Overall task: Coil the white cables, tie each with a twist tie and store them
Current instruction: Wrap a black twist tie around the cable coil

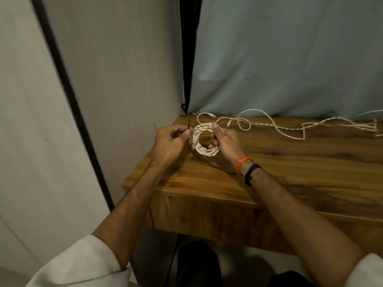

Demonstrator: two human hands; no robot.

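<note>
The coil of white cable sits at frame centre, held just above the near-left corner of the tabletop, its ring facing the camera and a plug end hanging on its left side. The right hand grips the coil's right side, thumb on top, fingers curled through the ring. The left hand, just beside the coil's left edge, pinches a dark twist tie standing nearly upright, its long axis across the strands there. Judged next: wrapping the tie round the left side, the left hand being nearer. Loose cables trail along the tabletop's far edge toward the right of the frame. No container is in view.
</note>
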